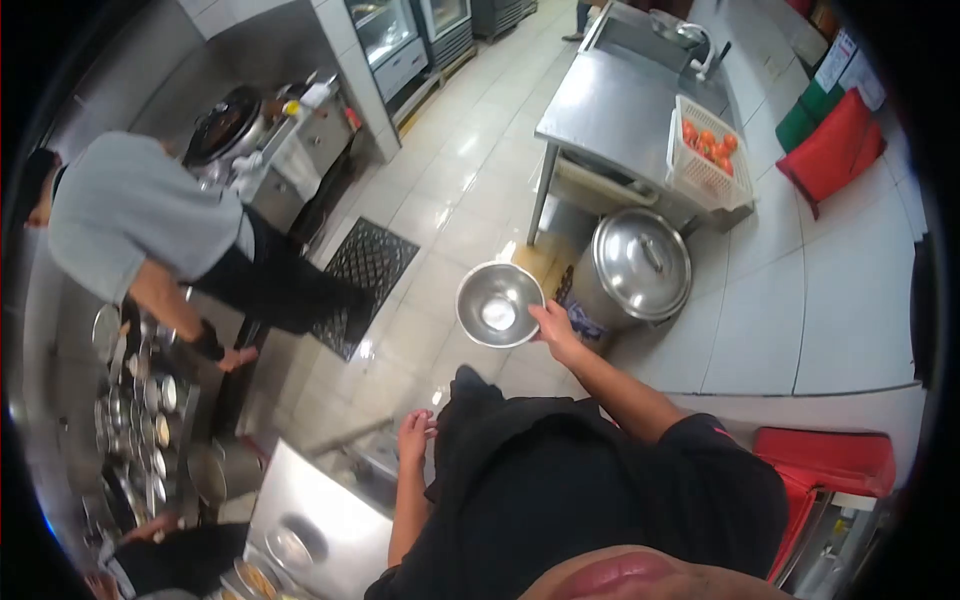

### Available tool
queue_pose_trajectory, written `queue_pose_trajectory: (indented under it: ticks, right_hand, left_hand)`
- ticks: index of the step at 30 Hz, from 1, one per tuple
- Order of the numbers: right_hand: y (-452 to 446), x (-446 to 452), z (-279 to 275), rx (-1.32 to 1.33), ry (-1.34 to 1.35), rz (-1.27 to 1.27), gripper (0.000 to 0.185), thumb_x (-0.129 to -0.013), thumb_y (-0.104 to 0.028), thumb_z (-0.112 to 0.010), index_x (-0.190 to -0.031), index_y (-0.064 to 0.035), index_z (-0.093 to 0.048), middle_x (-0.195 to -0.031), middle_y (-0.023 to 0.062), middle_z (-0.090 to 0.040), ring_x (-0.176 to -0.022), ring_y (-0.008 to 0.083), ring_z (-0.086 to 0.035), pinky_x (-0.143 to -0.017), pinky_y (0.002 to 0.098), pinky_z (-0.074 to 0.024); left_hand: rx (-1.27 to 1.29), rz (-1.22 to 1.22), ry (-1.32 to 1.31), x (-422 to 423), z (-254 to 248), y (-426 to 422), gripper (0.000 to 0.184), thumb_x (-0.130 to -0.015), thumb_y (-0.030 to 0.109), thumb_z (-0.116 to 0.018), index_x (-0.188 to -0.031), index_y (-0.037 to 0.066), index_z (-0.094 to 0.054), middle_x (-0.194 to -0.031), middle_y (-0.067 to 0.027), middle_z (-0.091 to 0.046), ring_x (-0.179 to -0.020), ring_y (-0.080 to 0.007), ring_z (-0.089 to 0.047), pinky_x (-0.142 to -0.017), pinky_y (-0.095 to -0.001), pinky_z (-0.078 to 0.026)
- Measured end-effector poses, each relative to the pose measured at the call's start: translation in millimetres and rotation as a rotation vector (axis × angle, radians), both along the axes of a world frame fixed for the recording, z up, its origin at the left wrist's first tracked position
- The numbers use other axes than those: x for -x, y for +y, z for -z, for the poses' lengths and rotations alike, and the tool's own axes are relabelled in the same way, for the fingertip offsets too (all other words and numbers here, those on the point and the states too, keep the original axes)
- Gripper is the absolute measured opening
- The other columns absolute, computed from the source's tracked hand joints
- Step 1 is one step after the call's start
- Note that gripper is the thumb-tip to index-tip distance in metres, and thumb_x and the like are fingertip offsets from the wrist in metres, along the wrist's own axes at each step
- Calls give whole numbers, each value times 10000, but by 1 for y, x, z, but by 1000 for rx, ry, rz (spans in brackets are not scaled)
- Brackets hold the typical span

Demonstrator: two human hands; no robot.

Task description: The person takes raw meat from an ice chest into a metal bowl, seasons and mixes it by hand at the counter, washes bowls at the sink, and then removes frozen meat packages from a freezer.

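Observation:
My right hand [556, 331] grips the rim of a round metal mixing bowl [499, 305]. The bowl is held out in front of me, its shiny inside facing the camera, and I see nothing in it. My left hand [415, 437] hangs low beside my body with fingers loosely apart and nothing in it. Just beyond the bowl, to the right, stands a large stock pot [642, 265] with a metal lid.
A steel table [620, 110] carries a white basket [735, 185] of tomatoes. On the left, a co-worker in a grey shirt [145, 205] stands by the cooking line, near a black floor mat [372, 262]. A steel counter [320, 500] lies at lower left, beside another person's dark clothing.

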State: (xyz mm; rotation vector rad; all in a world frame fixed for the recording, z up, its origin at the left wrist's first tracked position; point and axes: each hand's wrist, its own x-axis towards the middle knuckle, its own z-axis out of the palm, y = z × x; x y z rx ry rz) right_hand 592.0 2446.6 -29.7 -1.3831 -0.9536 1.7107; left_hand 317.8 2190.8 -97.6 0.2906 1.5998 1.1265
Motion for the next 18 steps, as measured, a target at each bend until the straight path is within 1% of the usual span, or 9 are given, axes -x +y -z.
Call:
queue_pose_trajectory:
  ticks: [1, 5, 8, 11, 12, 14, 15, 17, 18]
  right_hand:
    - [15, -2, 7, 37, -12, 42, 321, -863, -252, -560, -1067, -4, -551, -849, 90, -615, -655, 172, -625, -523, 302, -529]
    - [71, -6, -14, 44, -181, 163, 311, -862, -255, -560, -1051, -8, -548, -874, 92, -612, -671, 178, -629, -518, 313, -537]
    - [105, -9, -22, 65, -163, 267, 297, -863, -258, -558, -1033, -15, -545, -880, 91, -610, -682, 183, -629, -517, 329, -546]
    - [145, 0, -18, 66, -110, 359, 296, -865, -277, -553, -1023, -26, -542, -877, 87, -610, -689, 183, -625, -522, 341, -547]
    - [162, 8, -10, 63, -92, 391, 279, -865, -272, -553, -1016, -37, -535, -828, 80, -602, -634, 178, -607, -485, 323, -517]
    - [198, 19, 7, 67, -72, 441, 246, -866, -262, -555, -1002, -60, -521, -730, 66, -585, -523, 166, -572, -410, 285, -456]
    - [217, 28, 16, 59, 9, 459, 257, -871, -260, -545, -1022, -53, -532, -794, 64, -588, -578, 173, -590, -459, 307, -491]
    - [264, 38, 49, 26, -41, 427, 277, -864, -258, -560, -1018, -28, -553, -820, 69, -596, -679, 167, -595, -472, 301, -466]
    - [298, 43, 68, -1, -60, 417, 287, -861, -257, -567, -1017, -16, -564, -833, 72, -600, -729, 163, -597, -479, 299, -454]
  left_hand:
    - [-18, -3, -24, 15, 5, 29, 195, -926, 175, -529, -1054, 38, -582, -980, -69, -629, -800, -159, -620, -629, -273, -516]
    - [-34, 241, 58, 71, 13, 158, 218, -919, 211, -540, -1041, 35, -577, -975, -86, -632, -803, -184, -626, -657, -303, -522]
    - [-69, 374, 195, 99, 6, 250, 193, -893, 198, -568, -1005, 45, -607, -873, -54, -623, -733, -134, -605, -592, -257, -492]
    - [-72, 428, 262, 120, -3, 332, 199, -885, 199, -569, -1002, 43, -610, -855, -55, -617, -734, -138, -602, -600, -269, -493]
    - [-74, 443, 281, 128, -4, 356, 201, -885, 199, -568, -1003, 41, -610, -856, -56, -618, -734, -139, -602, -603, -272, -495]
    - [-58, 436, 333, 147, 18, 391, 204, -878, 204, -573, -976, 31, -617, -798, -53, -617, -693, -142, -598, -574, -274, -483]
    - [-39, 437, 363, 155, 25, 405, 201, -876, 204, -573, -960, 28, -622, -771, -53, -616, -675, -140, -597, -564, -274, -478]
    - [-38, 455, 476, 178, 46, 427, 199, -870, 206, -569, -887, 19, -635, -670, -53, -604, -600, -133, -586, -527, -273, -460]
    - [-9, 465, 517, 197, 74, 430, 208, -866, 217, -569, -855, 21, -637, -657, -59, -606, -580, -131, -584, -526, -277, -464]
